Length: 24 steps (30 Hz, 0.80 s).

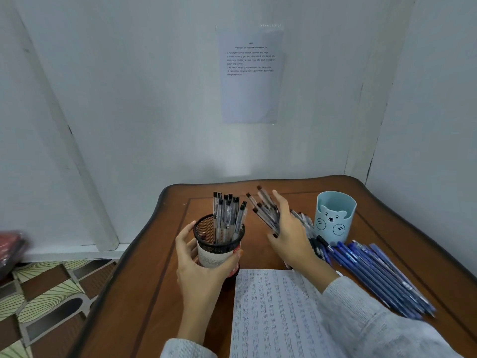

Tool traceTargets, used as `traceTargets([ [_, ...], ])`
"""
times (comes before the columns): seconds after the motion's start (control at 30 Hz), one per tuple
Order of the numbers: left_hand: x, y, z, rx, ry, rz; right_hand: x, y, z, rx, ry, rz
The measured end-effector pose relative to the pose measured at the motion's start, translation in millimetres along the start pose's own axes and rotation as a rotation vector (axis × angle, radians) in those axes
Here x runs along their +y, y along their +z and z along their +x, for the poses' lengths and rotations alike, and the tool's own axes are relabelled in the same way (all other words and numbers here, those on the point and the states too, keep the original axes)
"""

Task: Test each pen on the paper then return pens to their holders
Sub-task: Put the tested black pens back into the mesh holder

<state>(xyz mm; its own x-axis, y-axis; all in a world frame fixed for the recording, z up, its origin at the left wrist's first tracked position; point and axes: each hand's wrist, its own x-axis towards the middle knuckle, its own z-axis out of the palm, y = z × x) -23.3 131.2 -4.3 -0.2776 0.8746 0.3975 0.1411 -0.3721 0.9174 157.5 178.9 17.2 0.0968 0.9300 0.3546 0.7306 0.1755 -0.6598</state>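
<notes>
Clear pens (262, 209) fan toward eleven o'clock from the right hand (290, 235), its back hiding their lower ends, its fingers (280, 201) clasping them, while the left hand (204, 267) wraps curled fingers round the mesh holder (219, 235) at their nine o'clock.

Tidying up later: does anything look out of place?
Yes. The dark blue pens lie in a loose heap on the brown wooden table beside the light blue bear-faced cup, which shows no pens. The right hand grips a splayed bunch of clear black-capped pens; the left hand holds the black mesh holder.
</notes>
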Motion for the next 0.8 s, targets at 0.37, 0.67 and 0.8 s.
traceTargets([
  [0.37, 7, 7, -14, -0.031, -0.002, -0.023, -74, -75, -26, 0.206, -0.028, 0.782],
  [0.67, 29, 32, -53, -0.114, 0.005, -0.064, -111, -57, -33, 0.329, -0.142, 0.903],
  [0.8, 35, 34, -60, -0.113, 0.020, -0.070, -108, -44, -42, 0.439, -0.237, 0.758],
])
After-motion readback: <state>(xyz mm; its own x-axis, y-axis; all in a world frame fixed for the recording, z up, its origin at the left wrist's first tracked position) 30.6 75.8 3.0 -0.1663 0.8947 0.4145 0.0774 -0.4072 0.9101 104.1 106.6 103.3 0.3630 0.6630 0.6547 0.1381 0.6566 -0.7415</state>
